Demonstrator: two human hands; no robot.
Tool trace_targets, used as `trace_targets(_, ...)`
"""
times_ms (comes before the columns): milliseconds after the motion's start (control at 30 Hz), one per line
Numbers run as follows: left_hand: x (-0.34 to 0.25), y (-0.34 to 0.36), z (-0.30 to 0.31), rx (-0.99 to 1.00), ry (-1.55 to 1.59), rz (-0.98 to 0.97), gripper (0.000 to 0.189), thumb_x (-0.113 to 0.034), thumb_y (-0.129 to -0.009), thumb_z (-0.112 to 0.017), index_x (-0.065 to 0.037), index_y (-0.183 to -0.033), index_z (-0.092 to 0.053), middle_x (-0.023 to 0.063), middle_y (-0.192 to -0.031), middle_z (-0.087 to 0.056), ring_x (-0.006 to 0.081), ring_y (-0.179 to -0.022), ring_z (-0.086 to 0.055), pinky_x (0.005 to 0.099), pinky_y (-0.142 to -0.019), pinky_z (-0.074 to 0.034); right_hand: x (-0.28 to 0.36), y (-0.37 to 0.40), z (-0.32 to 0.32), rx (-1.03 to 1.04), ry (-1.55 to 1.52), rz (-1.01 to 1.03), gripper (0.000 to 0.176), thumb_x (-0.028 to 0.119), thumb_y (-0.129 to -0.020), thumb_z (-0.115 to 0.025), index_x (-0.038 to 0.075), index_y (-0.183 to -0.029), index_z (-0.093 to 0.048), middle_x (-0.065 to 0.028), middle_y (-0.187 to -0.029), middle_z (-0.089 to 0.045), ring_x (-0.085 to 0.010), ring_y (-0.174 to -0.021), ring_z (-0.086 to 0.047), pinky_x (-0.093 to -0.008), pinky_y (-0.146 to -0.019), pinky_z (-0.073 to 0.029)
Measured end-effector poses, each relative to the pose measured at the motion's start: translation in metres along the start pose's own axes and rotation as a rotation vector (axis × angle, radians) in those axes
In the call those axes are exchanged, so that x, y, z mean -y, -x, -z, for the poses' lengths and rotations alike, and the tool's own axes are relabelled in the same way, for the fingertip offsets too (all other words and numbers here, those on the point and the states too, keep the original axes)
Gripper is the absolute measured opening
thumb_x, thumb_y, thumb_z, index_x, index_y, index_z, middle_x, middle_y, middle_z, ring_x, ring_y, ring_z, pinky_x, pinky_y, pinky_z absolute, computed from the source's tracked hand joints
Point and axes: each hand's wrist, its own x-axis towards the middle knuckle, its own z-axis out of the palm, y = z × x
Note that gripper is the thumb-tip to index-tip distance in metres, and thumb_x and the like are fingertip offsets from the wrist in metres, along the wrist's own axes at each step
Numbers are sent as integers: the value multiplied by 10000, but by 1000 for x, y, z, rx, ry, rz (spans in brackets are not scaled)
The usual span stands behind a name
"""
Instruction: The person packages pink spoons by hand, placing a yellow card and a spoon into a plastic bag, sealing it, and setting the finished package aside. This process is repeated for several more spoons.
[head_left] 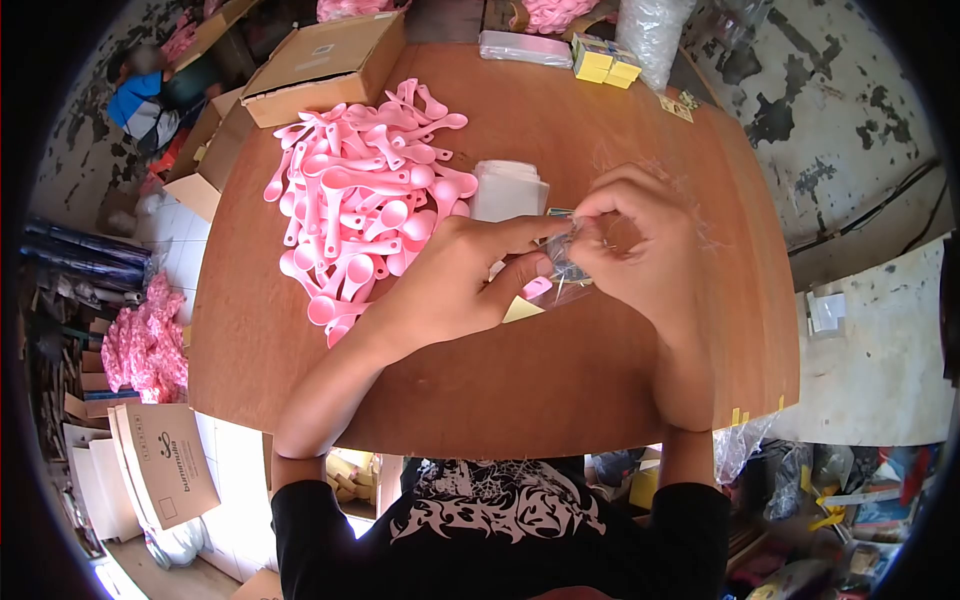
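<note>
Left grip (455,285) and right grip (640,250) both pinch a bag (567,262) at centre, seemingly steadying it, spoons (365,195) heaped within reach upper left.

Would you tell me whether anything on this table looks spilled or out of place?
Nothing stands out: the pink spoons lie in a loose heap on the table, and the left hand and right hand pinch a clear bag.

Over the tabletop (480,360), the left hand (455,285) and right hand (640,250) pinch a small clear bag (570,262) between them, perhaps with a pink spoon inside. A heap of pink spoons (365,205) lies just left, beside a stack of bags (508,190).
</note>
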Motion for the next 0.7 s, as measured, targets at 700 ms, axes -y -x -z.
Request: trace_targets(700,41,-9,-7,-324,491,202,166,-122,-988,-567,13,-1072,-615,87,-1005,-695,120,-956,-642,262,-792,-543,-112,40,-1,-127,61,-361,320,72,-813,-678,65,-1132,-668,-89,-1021,-696,-228,-892,-676,-328,-783,-525)
